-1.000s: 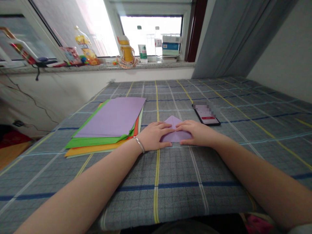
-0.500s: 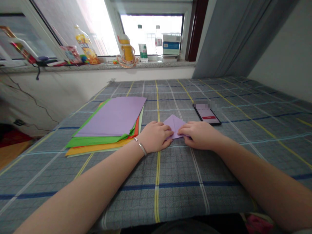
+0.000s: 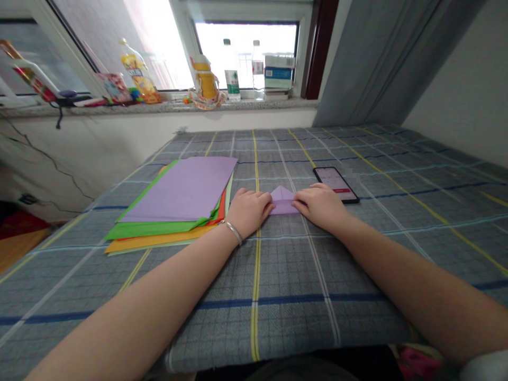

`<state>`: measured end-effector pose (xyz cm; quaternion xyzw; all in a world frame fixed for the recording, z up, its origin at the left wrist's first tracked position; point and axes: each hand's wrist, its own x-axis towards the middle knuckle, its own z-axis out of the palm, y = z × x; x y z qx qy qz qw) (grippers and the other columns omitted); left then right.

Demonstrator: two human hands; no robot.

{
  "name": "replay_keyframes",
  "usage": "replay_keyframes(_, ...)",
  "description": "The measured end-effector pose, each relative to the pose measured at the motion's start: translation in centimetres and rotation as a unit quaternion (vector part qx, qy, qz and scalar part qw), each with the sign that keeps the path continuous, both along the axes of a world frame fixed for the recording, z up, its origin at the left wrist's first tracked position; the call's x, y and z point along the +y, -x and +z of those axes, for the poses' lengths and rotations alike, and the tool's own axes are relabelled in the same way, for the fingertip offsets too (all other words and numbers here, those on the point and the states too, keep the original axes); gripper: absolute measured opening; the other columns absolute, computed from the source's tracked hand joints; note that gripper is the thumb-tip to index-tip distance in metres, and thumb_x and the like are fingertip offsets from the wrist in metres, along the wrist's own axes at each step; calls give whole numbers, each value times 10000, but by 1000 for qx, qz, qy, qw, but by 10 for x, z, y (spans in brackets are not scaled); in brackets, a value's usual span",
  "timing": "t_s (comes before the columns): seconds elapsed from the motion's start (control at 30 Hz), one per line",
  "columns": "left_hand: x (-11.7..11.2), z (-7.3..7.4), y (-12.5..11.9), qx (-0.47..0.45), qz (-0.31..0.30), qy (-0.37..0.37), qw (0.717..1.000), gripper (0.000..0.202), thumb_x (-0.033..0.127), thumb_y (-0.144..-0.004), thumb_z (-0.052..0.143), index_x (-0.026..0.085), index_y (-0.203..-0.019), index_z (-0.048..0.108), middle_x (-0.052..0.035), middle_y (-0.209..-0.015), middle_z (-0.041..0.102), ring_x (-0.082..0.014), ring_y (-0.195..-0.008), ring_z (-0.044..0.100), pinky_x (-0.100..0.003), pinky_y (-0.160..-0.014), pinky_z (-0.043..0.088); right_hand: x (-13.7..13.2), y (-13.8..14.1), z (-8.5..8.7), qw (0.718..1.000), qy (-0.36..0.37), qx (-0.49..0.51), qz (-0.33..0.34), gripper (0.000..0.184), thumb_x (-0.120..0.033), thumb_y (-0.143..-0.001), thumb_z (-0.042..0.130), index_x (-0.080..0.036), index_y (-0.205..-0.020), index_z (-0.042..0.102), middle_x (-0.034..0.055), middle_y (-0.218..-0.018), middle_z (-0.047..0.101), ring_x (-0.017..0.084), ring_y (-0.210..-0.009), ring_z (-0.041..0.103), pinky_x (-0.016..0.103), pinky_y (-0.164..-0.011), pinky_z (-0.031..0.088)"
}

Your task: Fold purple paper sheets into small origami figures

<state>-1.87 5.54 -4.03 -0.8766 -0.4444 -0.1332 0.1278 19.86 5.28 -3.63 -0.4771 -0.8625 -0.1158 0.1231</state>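
Observation:
A small piece of folded purple paper [image 3: 283,205] lies between my hands, with a pointed top and a straight band folded along its near edge. My left hand [image 3: 250,211], a silver bangle on its wrist, grips the paper's left end with thumb and fingers closed. At the opposite end my right hand [image 3: 319,206] pinches the paper the same way. Both ends of the band are hidden under the fingers. Left of my left hand rests a stack of coloured paper [image 3: 178,193], purple on top with green, orange and red sheets below.
A phone [image 3: 337,185] with a lit screen lies just beyond my right hand. The plaid cloth [image 3: 293,328] covers the surface. Along the windowsill [image 3: 166,108] stand a yellow drink bottle [image 3: 138,74], a yellow water bottle [image 3: 205,79], clear bottles and boxes [image 3: 278,74].
The near edge of the purple paper has been turned up into a straight band. Both hands have shifted slightly away from me and now hold its two ends.

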Motion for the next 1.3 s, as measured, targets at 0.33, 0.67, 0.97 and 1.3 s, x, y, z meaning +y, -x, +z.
replay_keyframes(0.33, 19, -9, -1, -21, 7, 42, 999, 234, 342, -932, 506, 158, -906, 649, -85, -938, 669, -223, -868, 612, -350, -789, 448, 14, 4, -12, 998, 17, 26, -49, 243, -358, -916, 514, -191, -906, 690, 68, -903, 712, 227, -855, 615, 349, -776, 364)
replay_keyframes(0.67, 29, -11, 3, -77, 6, 93, 993, 205, 352, -887, 589, 165, -843, 662, -54, -859, 638, -195, -808, 606, -315, -765, 468, 16, 6, -16, 993, 55, 52, -90, 216, -372, -903, 534, -204, -910, 670, 56, -939, 714, 227, -895, 627, 343, -744, 354)
replay_keyframes(0.97, 35, -17, 7, -129, -1, 108, 986, 124, 174, -877, 530, 167, -881, 654, -58, -909, 631, -173, -828, 612, -312, -803, 495, 17, 6, -19, 990, 66, 61, -106, 212, -388, -893, 547, -207, -900, 656, 66, -943, 714, 226, -887, 629, 333, -732, 385)
replay_keyframes(1.3, 7, -18, -18, -44, -127, 64, 989, 316, 256, -955, 437, 164, -1248, 514, -99, -1320, 561, -222, -1226, 516, -467, -1116, 308, 19, 5, -20, 989, 77, 81, -101, 200, -355, -893, 538, -197, -917, 658, 73, -947, 707, 226, -882, 632, 327, -760, 422)
